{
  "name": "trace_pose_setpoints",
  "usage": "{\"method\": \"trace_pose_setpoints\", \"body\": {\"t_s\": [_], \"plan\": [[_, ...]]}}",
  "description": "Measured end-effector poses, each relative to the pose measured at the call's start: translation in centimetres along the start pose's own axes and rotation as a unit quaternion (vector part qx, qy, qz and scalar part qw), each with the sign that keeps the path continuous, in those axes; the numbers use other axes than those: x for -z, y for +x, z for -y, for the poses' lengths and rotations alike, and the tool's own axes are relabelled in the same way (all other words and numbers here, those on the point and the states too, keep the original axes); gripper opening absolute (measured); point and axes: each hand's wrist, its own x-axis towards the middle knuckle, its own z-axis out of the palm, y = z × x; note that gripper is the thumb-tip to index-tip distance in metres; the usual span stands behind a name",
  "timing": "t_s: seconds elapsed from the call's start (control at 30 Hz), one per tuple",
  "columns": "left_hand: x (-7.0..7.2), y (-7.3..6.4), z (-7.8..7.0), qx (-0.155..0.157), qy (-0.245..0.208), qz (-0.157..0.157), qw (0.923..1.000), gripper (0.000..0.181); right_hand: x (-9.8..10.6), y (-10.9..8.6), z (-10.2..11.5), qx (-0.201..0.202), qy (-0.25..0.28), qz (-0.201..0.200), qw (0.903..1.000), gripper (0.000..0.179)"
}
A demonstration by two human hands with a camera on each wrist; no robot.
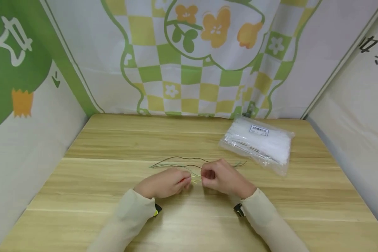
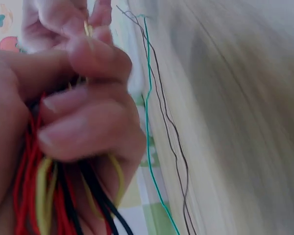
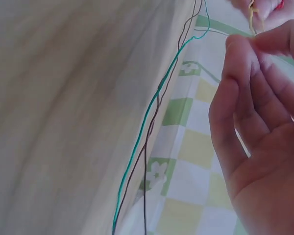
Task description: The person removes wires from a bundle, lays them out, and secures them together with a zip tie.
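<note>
My left hand [image 1: 168, 182] has its fingers curled round a bundle of thin wires. In the left wrist view the red wires [image 2: 23, 186] and black wires [image 2: 99, 193] hang below the fingers, with yellow ones [image 2: 43, 196] among them. A thin yellow wire [image 1: 195, 176] spans the short gap between both hands. Thumb and forefinger of my right hand [image 1: 225, 177] pinch its end, the other fingers loosely bent. Just beyond the hands, a green wire [image 2: 148, 122] and dark brown wires [image 2: 162, 100] lie loose on the table.
A clear plastic bag [image 1: 264, 143] full of white strips, with a barcode label, lies at the back right of the wooden table [image 1: 113, 140]. Printed curtains [image 1: 204, 80] stand behind the table and at both sides. Each wrist wears a black device [image 1: 238, 210].
</note>
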Motion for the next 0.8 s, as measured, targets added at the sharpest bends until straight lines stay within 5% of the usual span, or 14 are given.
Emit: {"method": "trace_pose_setpoints", "body": {"t_s": [0.17, 0.3, 0.57, 0.8], "plan": [[0.1, -0.9, 0.1, -0.017, -0.002, -0.003, 0.9998, 0.031, 0.0, -0.4, 0.0, -0.007, 0.011, 0.003, 0.9999, 0.012], [0.2, -1.2, 0.0, -0.015, 0.023, -0.031, 0.9991, 0.027, -0.5, -0.4, 0.2, -0.039, 0.079, 0.006, 0.9961, 0.006], [0.7, -1.2, -0.8, -0.017, 0.035, -0.053, 0.9978, 0.026, -1.6, -0.3, 0.8, -0.091, 0.261, 0.035, 0.9603, 0.013], [1.3, -1.8, -0.7, -0.001, 0.027, -0.047, 0.9985, 0.028, -1.1, -0.6, 1.5, -0.128, 0.254, 0.012, 0.9587, 0.015]]}}
